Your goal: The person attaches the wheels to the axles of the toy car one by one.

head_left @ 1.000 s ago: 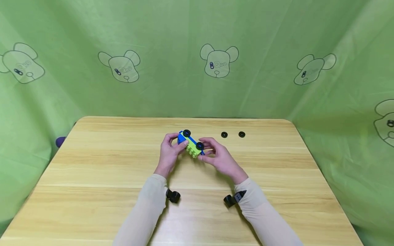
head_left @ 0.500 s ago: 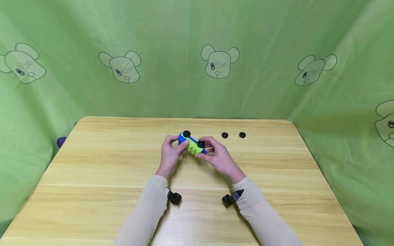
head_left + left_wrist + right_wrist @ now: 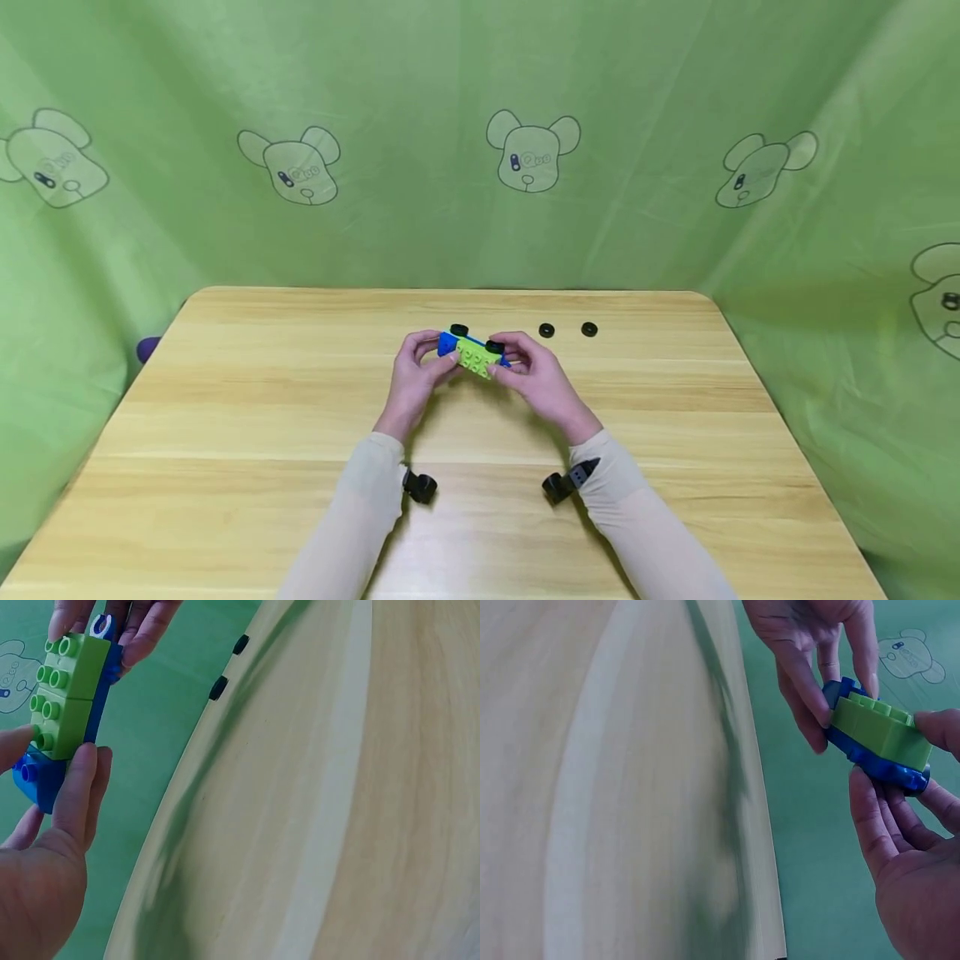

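Note:
Both hands hold a toy building-block car (image 3: pixel 474 357) above the table. Two lime-green studded bricks (image 3: pixel 71 690) sit on its blue base (image 3: pixel 889 769), with a blue block (image 3: pixel 43 778) at one end. My left hand (image 3: pixel 412 379) grips the blue-block end between thumb and fingers. At the other end, my right hand (image 3: pixel 538 377) pinches the car, its thumb on a green brick. The studded top tilts towards me in the head view. Two black wheels (image 3: pixel 459 330) show along the car's far side. A blue C-shaped clip (image 3: pixel 103 627) sticks out at the right-hand end.
Two loose black rings (image 3: pixel 547 330), like tyres, lie apart near the back of the wooden table (image 3: pixel 262 400), right of the hands. A green curtain (image 3: pixel 420 233) with bear-head outlines hangs behind. Something purple (image 3: pixel 147 348) shows beyond the left table edge.
Both hands have turned the car so its studded top faces the head camera more and its wheels appear edge-on. The car has shifted slightly right. The loose rings have stayed in place.

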Available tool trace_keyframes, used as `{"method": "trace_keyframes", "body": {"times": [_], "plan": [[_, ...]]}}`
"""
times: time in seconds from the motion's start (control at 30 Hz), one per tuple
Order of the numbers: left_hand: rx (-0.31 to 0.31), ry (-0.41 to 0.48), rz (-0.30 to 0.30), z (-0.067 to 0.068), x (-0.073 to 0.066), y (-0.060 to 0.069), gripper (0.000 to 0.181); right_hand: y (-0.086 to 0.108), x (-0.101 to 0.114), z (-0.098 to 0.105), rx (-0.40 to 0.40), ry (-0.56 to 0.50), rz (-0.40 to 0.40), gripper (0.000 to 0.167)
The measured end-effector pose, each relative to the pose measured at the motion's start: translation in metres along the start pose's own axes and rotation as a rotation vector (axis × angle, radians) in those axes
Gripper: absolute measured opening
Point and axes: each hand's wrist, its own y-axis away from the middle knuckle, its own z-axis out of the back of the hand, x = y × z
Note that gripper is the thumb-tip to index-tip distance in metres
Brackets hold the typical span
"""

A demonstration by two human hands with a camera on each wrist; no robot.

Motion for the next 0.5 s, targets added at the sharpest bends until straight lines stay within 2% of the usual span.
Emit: {"method": "trace_keyframes", "body": {"times": [0.17,0.27,0.37,0.5], "plan": [[0.05,-0.079,0.033,0.0026,-0.0029,0.0023,0.057,-0.0029,-0.0012,0.0025,-0.006,-0.035,-0.011,0.047],[0.068,-0.177,0.038,0.0038,-0.0041,0.0021,0.059,-0.0035,0.0,0.0035,-0.017,-0.057,-0.029,0.044],[0.09,-0.294,0.026,0.0043,-0.0054,0.0028,0.064,-0.0035,-0.0006,0.0052,-0.033,-0.093,-0.051,0.042],[0.137,-0.386,-0.038,0.0045,-0.0062,0.004,0.071,-0.0027,-0.002,0.0063,-0.039,-0.16,-0.069,0.042]]}}
